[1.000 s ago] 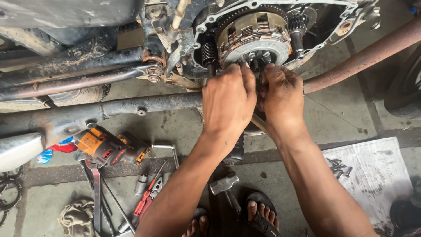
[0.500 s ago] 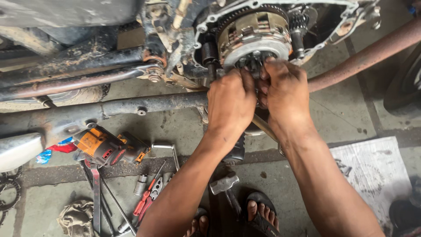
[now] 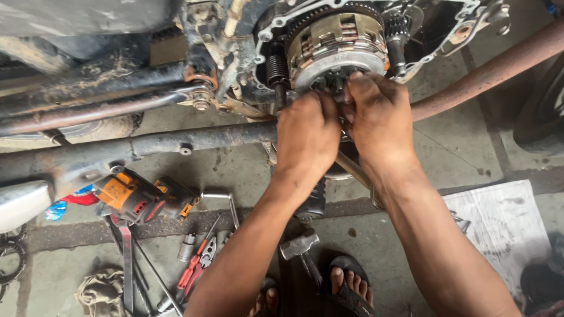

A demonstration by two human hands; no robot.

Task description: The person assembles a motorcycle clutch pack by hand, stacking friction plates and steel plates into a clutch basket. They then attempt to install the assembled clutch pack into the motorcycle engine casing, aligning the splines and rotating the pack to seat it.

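Observation:
A round metal clutch assembly (image 3: 338, 44) with a toothed outer ring sits in the open side of a motorcycle engine at the top. Both hands press against its lower centre. My left hand (image 3: 307, 136) has its fingers curled at the clutch's hub. My right hand (image 3: 376, 117) sits beside it, fingertips on the same hub. What the fingers pinch is hidden behind the hands. A black coil spring (image 3: 275, 69) stands just left of the clutch.
A rusty exhaust pipe (image 3: 499, 67) runs right; frame tubes (image 3: 176, 141) cross left. On the concrete floor lie an orange power tool (image 3: 138, 198), red-handled pliers (image 3: 197, 265), a hammer (image 3: 299, 246), sockets, a rag (image 3: 103, 292) and a newspaper (image 3: 499, 229). My sandalled feet (image 3: 346, 287) are below.
Both hands have stayed on the clutch hub, shifting slightly upward and closer together. The camera has moved a little.

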